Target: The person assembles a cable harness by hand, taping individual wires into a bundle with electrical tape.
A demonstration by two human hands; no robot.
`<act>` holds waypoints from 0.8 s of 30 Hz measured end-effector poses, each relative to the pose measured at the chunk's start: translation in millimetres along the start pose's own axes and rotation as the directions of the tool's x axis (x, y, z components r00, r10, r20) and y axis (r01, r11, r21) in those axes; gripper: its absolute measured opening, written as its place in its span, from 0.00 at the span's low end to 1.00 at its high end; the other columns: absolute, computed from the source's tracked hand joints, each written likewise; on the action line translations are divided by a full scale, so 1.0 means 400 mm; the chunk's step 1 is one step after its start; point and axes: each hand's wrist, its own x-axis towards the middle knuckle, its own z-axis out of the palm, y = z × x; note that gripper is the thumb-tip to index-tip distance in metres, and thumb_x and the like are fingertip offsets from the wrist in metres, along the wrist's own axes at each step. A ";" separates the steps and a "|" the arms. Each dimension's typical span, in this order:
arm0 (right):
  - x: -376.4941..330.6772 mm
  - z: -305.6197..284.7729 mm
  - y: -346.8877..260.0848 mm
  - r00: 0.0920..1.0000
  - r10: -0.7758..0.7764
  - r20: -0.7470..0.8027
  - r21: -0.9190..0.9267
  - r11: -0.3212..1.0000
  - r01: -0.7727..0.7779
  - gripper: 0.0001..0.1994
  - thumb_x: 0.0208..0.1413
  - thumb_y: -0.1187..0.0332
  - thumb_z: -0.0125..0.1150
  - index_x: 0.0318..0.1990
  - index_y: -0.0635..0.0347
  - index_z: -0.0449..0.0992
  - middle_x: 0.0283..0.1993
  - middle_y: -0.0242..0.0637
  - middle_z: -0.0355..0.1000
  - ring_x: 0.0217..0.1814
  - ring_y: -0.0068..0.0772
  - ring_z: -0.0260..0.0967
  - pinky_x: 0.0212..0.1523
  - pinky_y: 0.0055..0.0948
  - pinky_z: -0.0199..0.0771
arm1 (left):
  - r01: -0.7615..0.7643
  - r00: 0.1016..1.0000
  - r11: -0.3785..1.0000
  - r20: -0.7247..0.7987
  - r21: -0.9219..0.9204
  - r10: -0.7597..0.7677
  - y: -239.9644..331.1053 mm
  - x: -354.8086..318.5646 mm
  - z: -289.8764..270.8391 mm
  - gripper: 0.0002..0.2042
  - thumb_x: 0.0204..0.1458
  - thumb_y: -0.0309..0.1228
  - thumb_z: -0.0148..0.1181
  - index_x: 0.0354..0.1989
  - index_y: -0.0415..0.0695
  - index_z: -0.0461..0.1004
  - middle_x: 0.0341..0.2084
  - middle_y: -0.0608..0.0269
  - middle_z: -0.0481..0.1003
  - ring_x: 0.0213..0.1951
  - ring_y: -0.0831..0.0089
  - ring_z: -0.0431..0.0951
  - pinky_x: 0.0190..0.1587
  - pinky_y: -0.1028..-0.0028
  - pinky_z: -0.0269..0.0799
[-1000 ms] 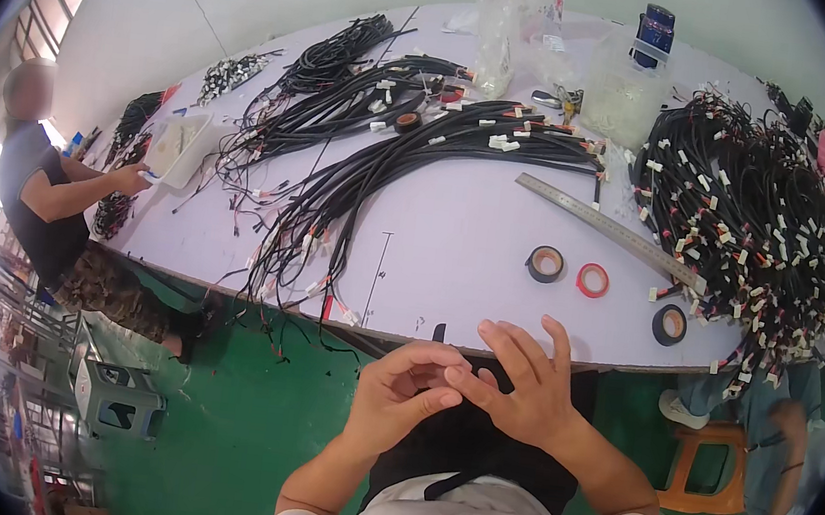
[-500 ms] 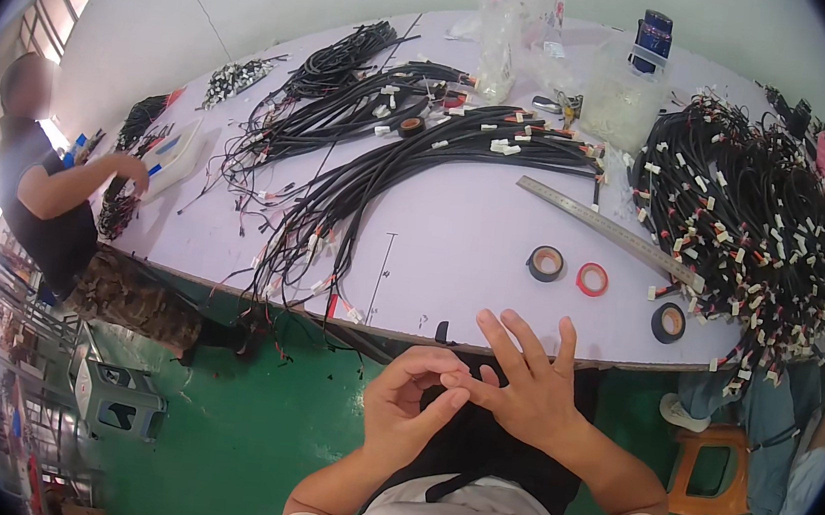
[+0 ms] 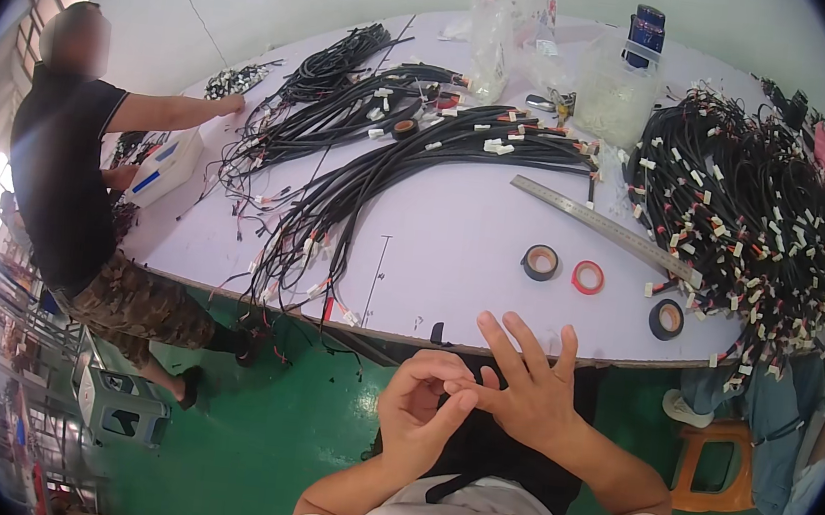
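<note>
In front of my body, below the table's near edge, both hands meet. The fingers and thumb of my left hand (image 3: pixel 423 412) close in a pinch on the tip of my right index finger; anything small between them is hidden. My right hand (image 3: pixel 536 399) has its other fingers spread apart and upright. On the table (image 3: pixel 451 272) beyond lie a black tape roll (image 3: pixel 528 263), a red tape roll (image 3: pixel 586 291) and another black tape roll (image 3: pixel 655 323). A metal ruler (image 3: pixel 607 228) lies slanted behind them. To their left stretches a bundle of black cables (image 3: pixel 371 178) with white connectors.
A large heap of black cables (image 3: pixel 748 222) covers the table's right end. At the back stand a clear plastic container (image 3: pixel 615 103) and a blue bottle (image 3: pixel 645 36). A co-worker (image 3: pixel 60 170) stands left by a white tray (image 3: pixel 166 166). Stools, one orange (image 3: pixel 739 483), stand below.
The co-worker has straightened, with one arm now stretched over the table toward the small white parts; the white tray has tilted. My left hand has shifted slightly right, still pinching; my right stays spread.
</note>
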 end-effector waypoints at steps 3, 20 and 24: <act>-0.001 -0.003 0.003 1.000 -0.010 0.001 -0.003 1.000 0.010 0.36 0.48 0.71 0.52 0.62 0.15 0.52 0.65 0.30 0.58 0.64 0.30 0.57 0.66 0.57 0.33 | 0.009 1.000 1.000 -0.001 0.006 -0.009 0.009 -0.005 0.004 0.13 0.47 0.14 0.59 0.41 0.38 0.69 0.39 0.57 0.69 0.41 0.74 0.71 0.45 0.77 0.68; -0.012 -0.019 0.020 0.999 0.012 0.034 0.002 1.000 -0.012 0.35 0.47 0.70 0.53 0.60 0.14 0.54 0.65 0.31 0.58 0.66 0.31 0.54 0.65 0.56 0.35 | -0.053 0.995 0.998 0.083 0.032 0.050 0.002 0.003 0.004 0.15 0.45 0.12 0.59 0.41 0.38 0.70 0.40 0.55 0.69 0.42 0.70 0.73 0.45 0.75 0.69; -0.024 -0.032 0.039 0.999 0.021 0.026 -0.040 0.999 -0.020 0.36 0.47 0.70 0.52 0.62 0.16 0.52 0.65 0.31 0.58 0.65 0.31 0.55 0.65 0.55 0.37 | -0.033 0.994 0.999 0.103 0.003 0.032 -0.017 0.013 0.015 0.13 0.46 0.13 0.59 0.41 0.38 0.70 0.40 0.55 0.70 0.41 0.69 0.73 0.45 0.73 0.70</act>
